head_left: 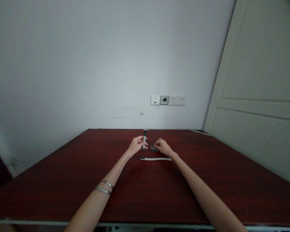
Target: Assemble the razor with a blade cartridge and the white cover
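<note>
Near the middle of the table, my left hand (136,145) is closed around the grey handle of a razor (144,141). The razor stands upright, its T-shaped head at the top above a black neck. To the right, my right hand (163,146) has its fingers pinched together at a small flat packet (154,148), dark and partly see-through, low over the table. The fingers cover part of it, and its contents are too small to tell. A long, thin pale strip with a dark left end (156,159) lies crosswise on the table, nearer to me than both hands.
The dark red wooden table (140,193) reaches back to a white wall (87,64). Sockets and switches (168,100) sit on that wall above the table's far edge. A pale panelled door (258,96) stands along the right side. A narrow strip (201,132) lies at the far right corner.
</note>
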Demonstrator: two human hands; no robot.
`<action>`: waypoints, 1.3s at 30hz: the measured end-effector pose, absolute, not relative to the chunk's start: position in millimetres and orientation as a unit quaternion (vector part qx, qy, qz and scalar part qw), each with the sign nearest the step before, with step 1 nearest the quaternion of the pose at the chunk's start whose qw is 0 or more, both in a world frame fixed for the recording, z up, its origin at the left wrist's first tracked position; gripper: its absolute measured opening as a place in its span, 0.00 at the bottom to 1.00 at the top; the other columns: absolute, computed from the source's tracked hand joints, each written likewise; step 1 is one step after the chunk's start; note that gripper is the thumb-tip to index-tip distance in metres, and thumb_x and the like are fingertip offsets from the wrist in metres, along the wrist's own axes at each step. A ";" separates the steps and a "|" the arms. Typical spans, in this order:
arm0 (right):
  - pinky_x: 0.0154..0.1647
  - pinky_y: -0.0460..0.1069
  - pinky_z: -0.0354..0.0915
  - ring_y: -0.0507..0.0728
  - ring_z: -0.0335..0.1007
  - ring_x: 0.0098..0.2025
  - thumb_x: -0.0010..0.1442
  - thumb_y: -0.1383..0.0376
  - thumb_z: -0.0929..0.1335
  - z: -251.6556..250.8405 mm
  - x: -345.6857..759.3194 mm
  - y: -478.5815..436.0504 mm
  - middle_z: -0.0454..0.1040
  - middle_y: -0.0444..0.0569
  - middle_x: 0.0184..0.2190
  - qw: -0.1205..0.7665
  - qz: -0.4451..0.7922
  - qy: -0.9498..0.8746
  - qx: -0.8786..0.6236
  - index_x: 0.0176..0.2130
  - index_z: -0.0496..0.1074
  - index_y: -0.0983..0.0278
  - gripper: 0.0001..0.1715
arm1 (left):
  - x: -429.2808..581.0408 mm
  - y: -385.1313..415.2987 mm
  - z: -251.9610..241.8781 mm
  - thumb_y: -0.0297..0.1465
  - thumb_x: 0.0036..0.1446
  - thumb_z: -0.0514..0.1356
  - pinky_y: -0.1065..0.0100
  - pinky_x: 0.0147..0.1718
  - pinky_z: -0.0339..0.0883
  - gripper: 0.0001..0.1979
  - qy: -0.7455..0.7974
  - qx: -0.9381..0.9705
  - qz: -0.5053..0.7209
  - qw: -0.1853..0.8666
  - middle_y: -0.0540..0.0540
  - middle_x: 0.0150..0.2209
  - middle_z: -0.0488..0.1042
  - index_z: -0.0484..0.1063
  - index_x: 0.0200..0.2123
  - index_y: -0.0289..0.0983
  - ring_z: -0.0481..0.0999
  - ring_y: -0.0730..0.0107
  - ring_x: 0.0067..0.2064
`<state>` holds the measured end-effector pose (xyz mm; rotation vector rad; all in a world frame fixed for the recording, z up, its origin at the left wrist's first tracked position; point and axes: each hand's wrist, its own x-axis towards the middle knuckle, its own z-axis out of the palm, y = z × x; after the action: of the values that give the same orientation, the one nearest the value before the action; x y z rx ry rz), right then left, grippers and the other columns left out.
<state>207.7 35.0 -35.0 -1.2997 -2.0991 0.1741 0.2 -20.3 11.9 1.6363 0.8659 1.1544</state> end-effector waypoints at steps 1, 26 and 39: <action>0.39 0.46 0.62 0.55 0.69 0.36 0.50 0.68 0.67 -31.4 207.5 33.4 0.74 0.51 0.33 0.333 0.069 -0.801 -0.493 0.29 0.76 0.65 0.07 | 0.1 -19.9 12.2 0.30 0.49 0.58 0.74 0.22 0.61 0.14 0.352 0.664 0.471 0.461 0.44 0.29 0.74 0.66 0.41 0.32 0.75 0.70 0.26; 0.40 0.47 0.63 0.56 0.71 0.37 0.55 0.65 0.64 33.6 176.7 -27.4 0.77 0.48 0.33 0.428 0.109 -0.820 -0.364 0.33 0.76 0.63 0.11 | -0.1 -21.9 20.7 0.31 0.45 0.63 0.74 0.22 0.63 0.16 0.339 0.669 0.496 0.438 0.42 0.34 0.74 0.68 0.39 0.32 0.76 0.69 0.27; 0.41 0.48 0.63 0.55 0.65 0.43 0.59 0.62 0.63 42.3 191.1 -35.7 0.73 0.51 0.39 0.394 -0.077 -0.858 -0.322 0.42 0.74 0.60 0.13 | -1.7 -27.8 30.0 0.32 0.45 0.63 0.76 0.19 0.62 0.17 0.373 0.646 0.522 0.413 0.43 0.33 0.75 0.68 0.39 0.32 0.76 0.69 0.26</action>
<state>191.1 -35.7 42.3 -0.8156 -2.1752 -0.1953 -1.7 -27.8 30.0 1.6247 0.9386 1.3132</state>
